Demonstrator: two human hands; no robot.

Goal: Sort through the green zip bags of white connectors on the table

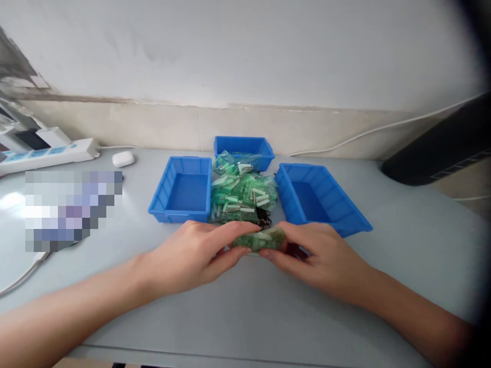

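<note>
Two hands share one green packet (pixel 261 240): the left hand (pixel 203 250) pinches its left end between thumb and fingers, and the right hand (pixel 322 260) grips its right end likewise. Whether the packet's underside touches the table (pixel 238 317) below the grip cannot be told.

Good handling here likely means matched pressure from both thumbs, so the slick-looking film neither slips nor tears, and a level hold that keeps the contents from sliding to one end. Lifting the knuckles slightly would probably help, since the wrists work close to what lies beyond.

Just past the fingertips lies a pile of green packets (pixel 245 186), with pale plugs and metal screws showing through the film, and small dark pieces (pixel 264 219) at its near edge. Ahead and left of the grip stands a left blue bin (pixel 180 215); ahead and right, near the right hand's knuckles, a right blue bin (pixel 347 217). Farthest out, behind the pile, is a third blue bin (pixel 243 142).
</note>
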